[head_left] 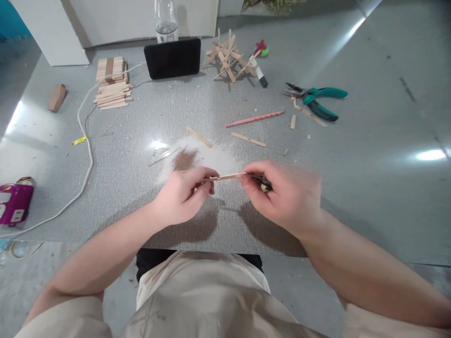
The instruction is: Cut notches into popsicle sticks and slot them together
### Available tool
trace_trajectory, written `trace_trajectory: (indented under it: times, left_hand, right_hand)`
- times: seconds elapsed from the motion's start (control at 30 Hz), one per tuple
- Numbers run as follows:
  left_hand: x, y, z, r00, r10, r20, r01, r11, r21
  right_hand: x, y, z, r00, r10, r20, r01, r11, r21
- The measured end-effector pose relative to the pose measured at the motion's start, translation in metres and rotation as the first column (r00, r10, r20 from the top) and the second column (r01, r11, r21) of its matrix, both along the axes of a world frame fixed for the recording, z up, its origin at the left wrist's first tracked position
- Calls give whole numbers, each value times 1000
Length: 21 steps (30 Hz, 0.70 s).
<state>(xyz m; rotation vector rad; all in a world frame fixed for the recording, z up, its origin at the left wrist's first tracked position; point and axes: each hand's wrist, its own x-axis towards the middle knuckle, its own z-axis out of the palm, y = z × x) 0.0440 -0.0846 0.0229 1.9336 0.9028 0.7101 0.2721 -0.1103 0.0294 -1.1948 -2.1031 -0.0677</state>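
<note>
Between my hands, a wooden craft stick (pixel 227 177) is held level, just above the near part of the table. My left hand (pixel 185 193) is closed on its left end, pinching it between thumb and fingers. At the other end, my right hand (pixel 280 192) is closed around a dark cutter-like tool with a yellow part (pixel 265 184), its thumb and finger also against the stick. The right hand is slightly blurred, and its palm hides most of the tool. Beyond the hands, white powder with a brown patch (pixel 185 160) covers part of the tabletop.
Loose craft sticks (pixel 248 139), a pink pencil (pixel 254 119) and green-handled pliers (pixel 319 101) lie beyond my hands. At the back are a phone (pixel 172 58), a stick pile (pixel 229 55) and stacked sticks (pixel 112 96). A white cable (pixel 90 159) runs along the left.
</note>
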Motion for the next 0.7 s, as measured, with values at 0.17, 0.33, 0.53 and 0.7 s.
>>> trace_trajectory:
  times: [0.17, 0.33, 0.53, 0.7]
  left_hand:
    - [1, -2, -2, 981, 4, 194, 71, 923, -379]
    - [1, -2, -1, 932, 68, 356, 161, 803, -574]
    - [3, -2, 1, 921, 85, 379, 174, 783, -597]
    - [2, -1, -4, 928, 105, 356, 132, 804, -579]
  right_hand:
    - [-1, 1, 2, 1000, 2, -24, -3, 1000, -30]
    - [0, 0, 2, 999, -9, -45, 7, 999, -37]
    - [0, 0, 2, 999, -21, -38, 19, 999, -47]
    - [0, 0, 2, 999, -16, -39, 14, 999, -48]
